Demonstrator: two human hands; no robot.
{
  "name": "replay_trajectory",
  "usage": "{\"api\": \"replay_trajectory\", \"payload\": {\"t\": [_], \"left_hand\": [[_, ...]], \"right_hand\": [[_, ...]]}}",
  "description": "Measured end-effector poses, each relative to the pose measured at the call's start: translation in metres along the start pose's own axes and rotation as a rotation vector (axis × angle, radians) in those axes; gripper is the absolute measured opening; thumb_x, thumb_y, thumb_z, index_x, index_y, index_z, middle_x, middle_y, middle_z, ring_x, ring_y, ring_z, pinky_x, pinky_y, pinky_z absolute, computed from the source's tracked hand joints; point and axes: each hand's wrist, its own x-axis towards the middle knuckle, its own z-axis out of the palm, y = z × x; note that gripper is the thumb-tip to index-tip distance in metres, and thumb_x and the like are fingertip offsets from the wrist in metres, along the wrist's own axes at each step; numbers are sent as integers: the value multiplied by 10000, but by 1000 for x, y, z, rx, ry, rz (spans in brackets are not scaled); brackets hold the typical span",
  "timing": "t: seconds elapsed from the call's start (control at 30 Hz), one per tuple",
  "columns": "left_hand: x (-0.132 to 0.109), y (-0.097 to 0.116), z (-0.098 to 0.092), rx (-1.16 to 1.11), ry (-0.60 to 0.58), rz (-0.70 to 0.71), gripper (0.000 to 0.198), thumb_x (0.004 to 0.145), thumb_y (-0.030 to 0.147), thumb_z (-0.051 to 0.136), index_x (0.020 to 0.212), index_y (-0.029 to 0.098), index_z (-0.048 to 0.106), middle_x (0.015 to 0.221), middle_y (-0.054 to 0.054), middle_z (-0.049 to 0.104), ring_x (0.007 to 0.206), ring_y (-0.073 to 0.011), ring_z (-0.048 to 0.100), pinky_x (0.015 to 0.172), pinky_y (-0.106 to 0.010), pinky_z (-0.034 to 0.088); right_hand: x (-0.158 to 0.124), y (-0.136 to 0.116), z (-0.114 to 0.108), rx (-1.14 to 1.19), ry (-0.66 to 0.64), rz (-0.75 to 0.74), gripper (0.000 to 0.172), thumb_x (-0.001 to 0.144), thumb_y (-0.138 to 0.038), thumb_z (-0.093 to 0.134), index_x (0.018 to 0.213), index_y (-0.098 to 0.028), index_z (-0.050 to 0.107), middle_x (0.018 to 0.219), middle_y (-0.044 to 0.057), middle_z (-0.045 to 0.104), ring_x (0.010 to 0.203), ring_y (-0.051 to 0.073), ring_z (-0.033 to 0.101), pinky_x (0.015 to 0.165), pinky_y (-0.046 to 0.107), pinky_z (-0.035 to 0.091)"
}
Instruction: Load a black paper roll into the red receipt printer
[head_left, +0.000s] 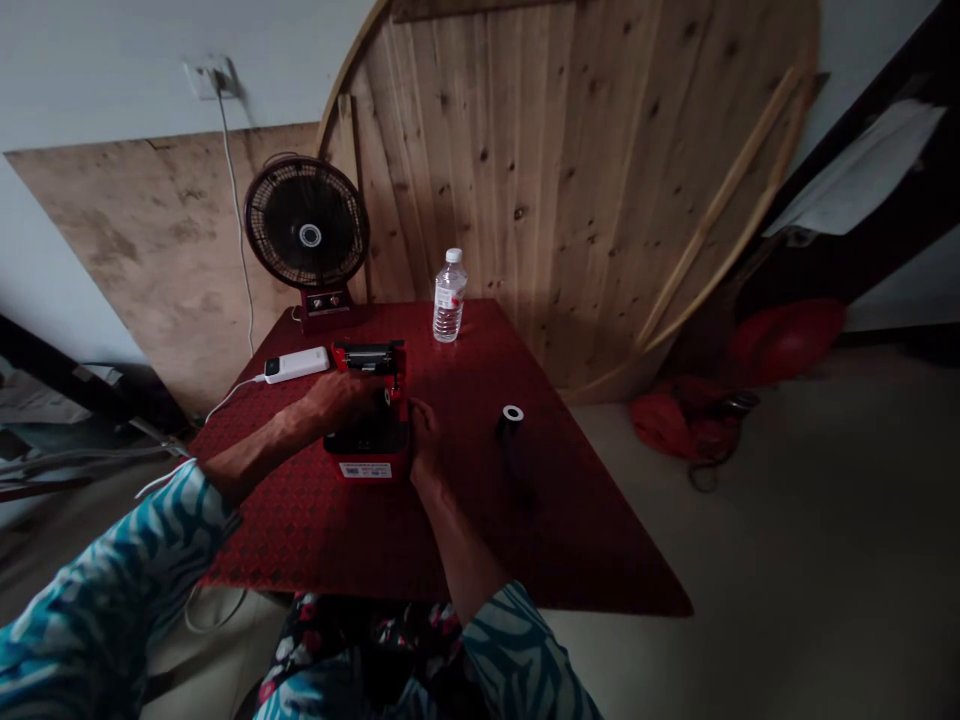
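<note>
A small red and black machine with a raised lid (369, 357), which looks like a label printer (367, 470), stands on the red-covered table (465, 540). My left hand (339, 398) reaches into its open top from the left. Its fingers are lost in the dark interior, so what they touch is hidden. Against the machine's right side, my right hand (425, 440) is curved, holding the body. To the right lies a roll of black ribbon or tape with a white core (513, 413), apart from both hands; its dark strip trails toward the front.
A white power bank (297, 365) with a cable lies left of the machine. Behind stand a desk fan (307, 235) and a clear plastic bottle (448, 300). A large round wooden board (525, 180) leans on the wall. Red bags (667, 420) sit on the floor at right.
</note>
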Motion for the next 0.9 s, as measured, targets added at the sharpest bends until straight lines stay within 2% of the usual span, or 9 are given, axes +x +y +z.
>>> {"api": "replay_trajectory", "payload": {"t": [0.1, 0.17, 0.23, 0.37, 0.47, 0.57, 0.7, 0.77, 0.9], "left_hand": [[-32, -25, -18, -211, 164, -15, 449, 864, 318, 590, 1303, 238, 632, 1184, -76, 732, 990, -258, 704, 923, -407, 552], [-52, -53, -19, -388, 262, -90, 485, 849, 416, 601, 1289, 215, 623, 1067, -69, 756, 906, -256, 717, 859, -404, 573], [-69, -82, -9, -545, 339, -167, 509, 785, 478, 662, 1206, 193, 636, 1005, -74, 760, 901, -266, 717, 858, -414, 573], [-88, -120, 36, -751, 410, -299, 522, 659, 569, 749, 1004, 194, 636, 942, -81, 752, 898, -282, 708, 844, -429, 573], [-94, -125, 67, -759, 403, -403, 504, 657, 581, 748, 973, 205, 631, 941, -79, 750, 935, -299, 703, 861, -430, 563], [-99, -120, 82, -728, 431, -443, 508, 742, 563, 684, 1112, 219, 630, 1055, -76, 745, 1026, -301, 685, 933, -440, 541], [-102, -114, 84, -796, 451, -417, 675, 738, 539, 682, 1315, 205, 575, 1228, -101, 711, 1136, -311, 661, 1038, -454, 495], [-105, -112, 80, -846, 474, -439, 665, 780, 519, 654, 1360, 206, 560, 1330, -106, 670, 1232, -316, 617, 1096, -461, 452], [-111, -111, 72, -902, 529, -547, 573, 830, 472, 626, 1362, 263, 587, 1445, -66, 604, 1379, -321, 503, 1170, -476, 383]], "right_hand": [[-2, -2, -1, -23, 25, 22, 361, 760, -483, 609, 974, -214, 718, 972, 23, 743, 902, 191, 649, 790, 302, 490], [-3, -4, -2, -12, 23, 19, 368, 749, -486, 610, 972, -213, 715, 946, 20, 741, 882, 191, 650, 777, 302, 489], [-3, -5, -2, 2, 28, 13, 369, 725, -480, 628, 964, -211, 710, 920, 17, 738, 859, 190, 649, 770, 308, 491], [-1, -3, -2, 17, 69, 31, 369, 671, -470, 680, 925, -203, 703, 857, 9, 728, 803, 190, 645, 760, 327, 496], [-1, -3, -4, -4, 52, 32, 378, 683, -474, 683, 949, -205, 701, 875, 16, 738, 821, 200, 657, 766, 341, 503], [0, -3, -6, -35, 51, 30, 386, 691, -475, 681, 968, -207, 700, 903, 27, 746, 850, 212, 663, 768, 350, 509], [0, 0, -6, -48, 76, 20, 402, 687, -471, 682, 990, -206, 688, 924, 29, 741, 863, 213, 662, 788, 362, 518], [-6, -3, -3, -69, 77, -6, 441, 701, -476, 679, 1051, -208, 672, 991, 42, 740, 916, 220, 666, 827, 378, 520], [-23, -40, -1, -152, 7, -177, 458, 794, -503, 639, 1157, -223, 650, 1167, 82, 718, 1088, 232, 651, 968, 413, 484]]}}
